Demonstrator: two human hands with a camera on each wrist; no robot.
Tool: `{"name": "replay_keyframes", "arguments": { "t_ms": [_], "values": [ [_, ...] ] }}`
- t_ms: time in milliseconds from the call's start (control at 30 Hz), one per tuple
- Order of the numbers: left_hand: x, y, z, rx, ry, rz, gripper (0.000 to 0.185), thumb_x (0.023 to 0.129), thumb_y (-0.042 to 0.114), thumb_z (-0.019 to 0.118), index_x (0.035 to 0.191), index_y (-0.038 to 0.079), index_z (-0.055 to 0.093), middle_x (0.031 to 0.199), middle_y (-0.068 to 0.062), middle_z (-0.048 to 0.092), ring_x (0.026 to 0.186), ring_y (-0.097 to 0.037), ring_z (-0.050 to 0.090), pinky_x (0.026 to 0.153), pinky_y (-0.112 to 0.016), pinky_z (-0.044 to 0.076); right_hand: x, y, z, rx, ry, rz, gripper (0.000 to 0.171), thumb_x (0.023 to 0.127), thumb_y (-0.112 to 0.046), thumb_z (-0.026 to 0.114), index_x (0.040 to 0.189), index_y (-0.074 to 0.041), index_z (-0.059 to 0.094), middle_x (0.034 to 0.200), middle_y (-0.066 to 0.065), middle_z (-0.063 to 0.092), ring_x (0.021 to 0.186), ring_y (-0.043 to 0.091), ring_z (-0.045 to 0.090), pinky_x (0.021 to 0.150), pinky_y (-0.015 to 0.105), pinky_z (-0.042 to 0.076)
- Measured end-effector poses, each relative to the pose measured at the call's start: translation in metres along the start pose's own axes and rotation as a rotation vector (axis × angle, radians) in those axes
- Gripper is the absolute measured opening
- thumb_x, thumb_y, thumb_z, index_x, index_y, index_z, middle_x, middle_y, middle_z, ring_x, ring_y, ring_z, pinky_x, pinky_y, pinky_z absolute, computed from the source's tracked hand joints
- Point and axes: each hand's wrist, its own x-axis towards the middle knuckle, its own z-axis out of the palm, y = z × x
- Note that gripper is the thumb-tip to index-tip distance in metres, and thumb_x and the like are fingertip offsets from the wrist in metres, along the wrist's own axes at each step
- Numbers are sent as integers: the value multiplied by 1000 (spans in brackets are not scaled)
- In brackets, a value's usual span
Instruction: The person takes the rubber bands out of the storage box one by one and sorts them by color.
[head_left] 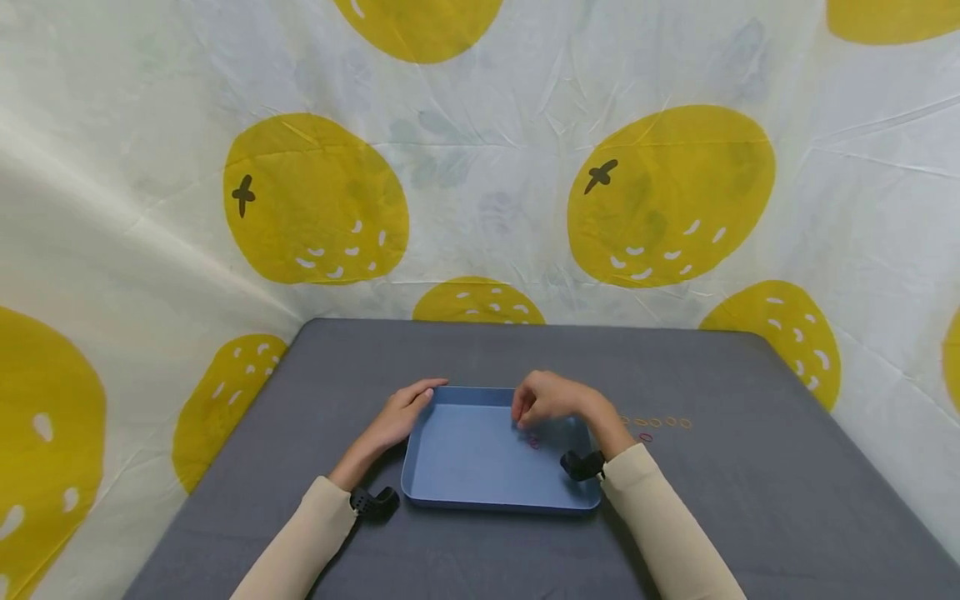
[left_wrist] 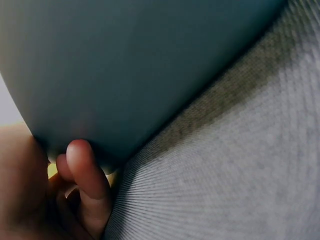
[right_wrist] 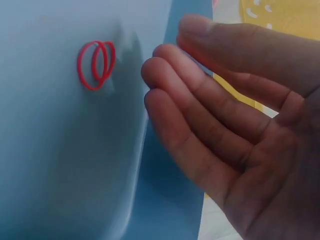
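Observation:
A shallow blue tray [head_left: 480,467] stands on the grey table. My left hand [head_left: 401,414] grips its far left corner; in the left wrist view, the fingers [left_wrist: 85,167] bend against the tray's wall [left_wrist: 125,70]. Over the far right part of the tray hovers my right hand [head_left: 551,396], its fingers loosely bent. The right wrist view shows nothing between the thumb [right_wrist: 240,42] and the other fingers. Beside those fingertips, red rubber bands [right_wrist: 92,65] that overlap lie on the tray's floor; they look small in the head view.
Right of the tray, several yellow-orange rubber bands [head_left: 656,422] lie in a row on the table [head_left: 750,500]. One red rubber band [head_left: 646,437] lies just in front of that row. A white cloth with yellow fruit prints [head_left: 480,200] hangs behind the table.

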Motion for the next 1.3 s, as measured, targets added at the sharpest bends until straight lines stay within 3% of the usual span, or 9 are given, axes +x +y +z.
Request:
{"name": "replay_keyframes", "arguments": {
  "t_ms": [200,467,667,1300],
  "values": [
    [0,-1,0,12,-5,-2,41,113,33,42,149,22,57,154,-6,56,147,-33,47,119,-60,36,-8,-5,1,-8,-6,28,6,85,-2,79,90,-2,78,83,1,75,71,7,61,66,24,51],
    [2,1,-1,12,-11,-11,41,113,34,42,150,22,57,154,-6,56,148,-32,46,120,-58,36,-13,-3,6,-73,7,157,12,82,-6,85,78,-11,74,74,-4,69,67,10,56,62,26,47],
    [2,0,-1,25,-10,-9,41,113,34,41,149,22,57,154,-6,56,148,-31,47,120,-58,36,-15,0,10,-64,12,214,16,82,-2,83,75,-11,72,71,-3,65,64,12,56,60,26,47],
    [2,-1,0,30,4,-12,40,113,34,42,149,24,58,153,-5,57,146,-31,48,119,-58,37,-17,3,11,-25,-45,119,13,83,3,77,79,-9,72,71,-3,64,63,9,55,58,23,45]
  ]
}}
